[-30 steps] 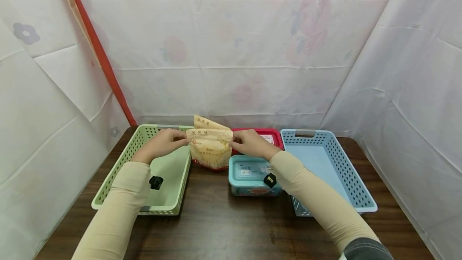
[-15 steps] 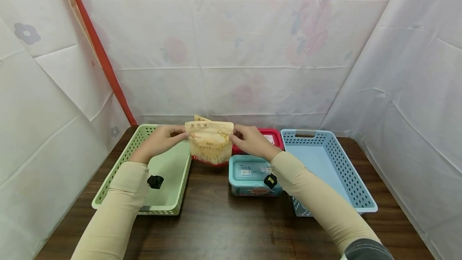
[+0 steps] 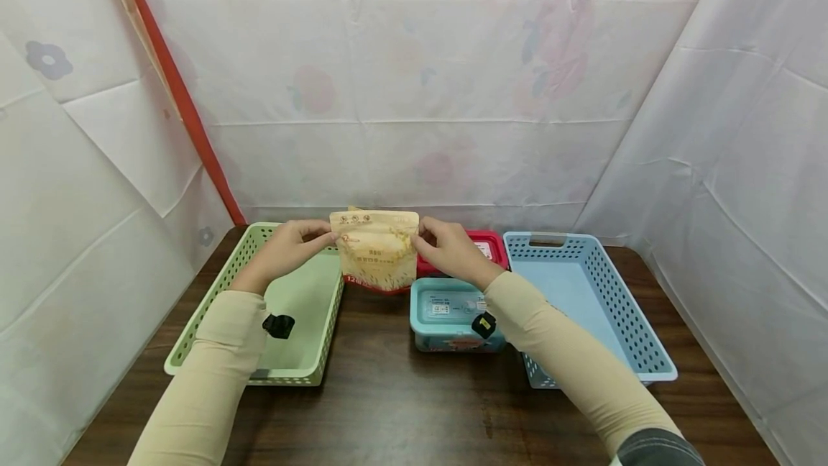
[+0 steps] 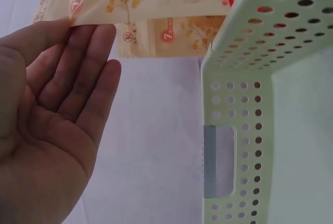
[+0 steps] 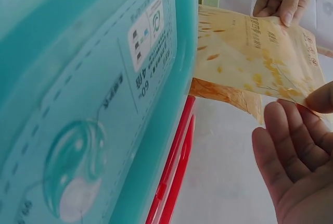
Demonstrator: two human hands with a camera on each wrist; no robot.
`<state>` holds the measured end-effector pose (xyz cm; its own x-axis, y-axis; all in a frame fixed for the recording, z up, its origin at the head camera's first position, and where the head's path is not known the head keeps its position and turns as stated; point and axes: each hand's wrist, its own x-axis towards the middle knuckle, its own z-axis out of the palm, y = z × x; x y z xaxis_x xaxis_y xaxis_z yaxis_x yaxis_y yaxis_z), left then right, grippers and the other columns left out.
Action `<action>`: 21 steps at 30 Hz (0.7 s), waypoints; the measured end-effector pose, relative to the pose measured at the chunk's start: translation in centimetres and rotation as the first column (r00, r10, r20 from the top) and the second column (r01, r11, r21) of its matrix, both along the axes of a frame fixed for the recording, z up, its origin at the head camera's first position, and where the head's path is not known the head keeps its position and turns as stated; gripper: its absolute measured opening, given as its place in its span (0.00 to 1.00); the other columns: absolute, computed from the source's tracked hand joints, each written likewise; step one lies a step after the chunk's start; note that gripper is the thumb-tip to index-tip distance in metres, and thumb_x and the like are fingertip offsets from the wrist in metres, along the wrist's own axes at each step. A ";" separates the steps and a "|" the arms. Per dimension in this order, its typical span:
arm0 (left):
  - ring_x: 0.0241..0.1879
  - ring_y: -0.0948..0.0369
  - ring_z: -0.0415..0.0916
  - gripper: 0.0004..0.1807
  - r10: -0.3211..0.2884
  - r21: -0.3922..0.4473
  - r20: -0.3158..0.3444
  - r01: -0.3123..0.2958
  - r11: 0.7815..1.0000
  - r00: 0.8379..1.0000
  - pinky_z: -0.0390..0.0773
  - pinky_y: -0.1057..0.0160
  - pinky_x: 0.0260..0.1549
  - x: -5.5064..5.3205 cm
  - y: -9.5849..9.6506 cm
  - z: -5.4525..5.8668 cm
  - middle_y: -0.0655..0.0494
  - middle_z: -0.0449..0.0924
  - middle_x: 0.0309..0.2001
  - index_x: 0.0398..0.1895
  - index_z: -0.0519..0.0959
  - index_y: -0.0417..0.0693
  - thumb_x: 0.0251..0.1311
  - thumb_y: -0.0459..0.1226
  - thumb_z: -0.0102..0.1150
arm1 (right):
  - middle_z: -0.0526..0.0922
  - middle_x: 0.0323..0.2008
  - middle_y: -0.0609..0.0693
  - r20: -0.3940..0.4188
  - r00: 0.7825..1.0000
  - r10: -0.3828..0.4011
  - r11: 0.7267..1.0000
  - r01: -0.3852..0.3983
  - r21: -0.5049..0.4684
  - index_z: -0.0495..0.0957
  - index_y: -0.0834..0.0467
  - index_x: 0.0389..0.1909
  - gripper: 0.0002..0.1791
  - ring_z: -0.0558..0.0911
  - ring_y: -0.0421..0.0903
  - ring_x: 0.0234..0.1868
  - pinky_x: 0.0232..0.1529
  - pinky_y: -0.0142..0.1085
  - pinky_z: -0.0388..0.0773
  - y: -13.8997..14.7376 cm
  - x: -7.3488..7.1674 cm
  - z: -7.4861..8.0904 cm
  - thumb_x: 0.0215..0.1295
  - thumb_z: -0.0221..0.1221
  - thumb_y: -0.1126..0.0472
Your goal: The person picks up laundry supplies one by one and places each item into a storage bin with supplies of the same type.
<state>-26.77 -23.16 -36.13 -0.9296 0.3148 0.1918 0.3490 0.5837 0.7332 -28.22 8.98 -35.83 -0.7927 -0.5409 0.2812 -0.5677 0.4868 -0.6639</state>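
A cream pouch [image 3: 378, 250] with a red bottom edge and printed yellow leaves hangs upright between both hands. My left hand [image 3: 289, 254] pinches its left side near the top, thumb against the other fingers. On the opposite side my right hand [image 3: 453, 252] pinches the right edge. Behind it is a second cream pouch [image 4: 171, 39], mostly hidden in the head view. In the right wrist view the held pouch [image 5: 250, 52] slants across above that other pouch [image 5: 234, 98]. Whether the held pouch's bottom touches the table I cannot tell.
A green perforated basket [image 3: 317, 372] stands under my left forearm. A teal lidded box [image 3: 446, 308] sits in front of a red-lidded box [image 3: 494, 247]. A blue basket [image 3: 621, 293] is at the right. Fabric walls [image 3: 414, 92] enclose the dark wooden table [image 3: 388, 408].
The held pouch has risen and its face has turned more upright, covering most of the pouch behind it. Both hands have moved up slightly with it.
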 end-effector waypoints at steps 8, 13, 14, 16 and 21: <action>0.52 0.46 0.78 0.20 0.041 0.114 -0.002 -0.041 0.993 0.999 0.78 0.47 0.48 0.2 0.0 0.0 0.48 0.83 0.51 0.55 0.83 0.46 0.72 0.50 0.56 | 0.81 0.30 0.50 -0.006 1.000 -0.019 0.990 0.018 -0.137 0.74 0.54 0.38 0.06 0.75 0.45 0.27 0.29 0.37 0.76 -0.4 0.2 0.0 0.76 0.56 0.56; 0.52 0.49 0.78 0.21 0.054 0.187 0.004 -0.054 0.981 0.999 0.77 0.45 0.51 0.2 0.1 0.1 0.47 0.83 0.50 0.55 0.83 0.44 0.72 0.50 0.57 | 0.80 0.31 0.48 -0.033 0.999 -0.044 0.982 0.037 -0.186 0.74 0.53 0.39 0.06 0.75 0.44 0.28 0.29 0.37 0.77 -0.7 0.0 -0.1 0.76 0.56 0.56; 0.53 0.50 0.77 0.22 0.057 0.204 0.010 -0.058 0.977 0.998 0.76 0.45 0.53 0.2 0.1 0.1 0.47 0.83 0.51 0.55 0.83 0.44 0.72 0.51 0.57 | 0.79 0.31 0.48 -0.038 0.998 -0.049 0.980 0.041 -0.195 0.74 0.53 0.39 0.06 0.75 0.44 0.28 0.29 0.36 0.77 -0.8 0.0 -0.1 0.76 0.56 0.56; 0.55 0.52 0.77 0.23 0.067 0.233 0.028 -0.072 0.970 0.997 0.75 0.45 0.55 0.3 0.1 0.2 0.49 0.83 0.52 0.56 0.83 0.46 0.71 0.52 0.57 | 0.79 0.31 0.48 -0.044 0.998 -0.053 0.975 0.042 -0.219 0.75 0.54 0.39 0.05 0.75 0.44 0.28 0.29 0.36 0.77 -0.9 -0.1 -0.1 0.76 0.56 0.57; 0.56 0.57 0.77 0.26 0.076 0.291 0.056 -0.089 0.952 0.996 0.74 0.47 0.58 0.3 0.1 0.3 0.51 0.82 0.55 0.58 0.82 0.47 0.70 0.55 0.57 | 0.79 0.32 0.47 -0.029 0.998 -0.059 0.962 0.049 -0.270 0.77 0.54 0.41 0.05 0.77 0.46 0.30 0.31 0.36 0.78 -1.1 -0.1 -0.1 0.75 0.57 0.57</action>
<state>-26.49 -23.04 -35.82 -0.9595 0.1721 0.2232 0.2726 0.3662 0.8897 -28.27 7.90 -35.96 -0.8054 -0.3979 0.4393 -0.5713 0.3236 -0.7542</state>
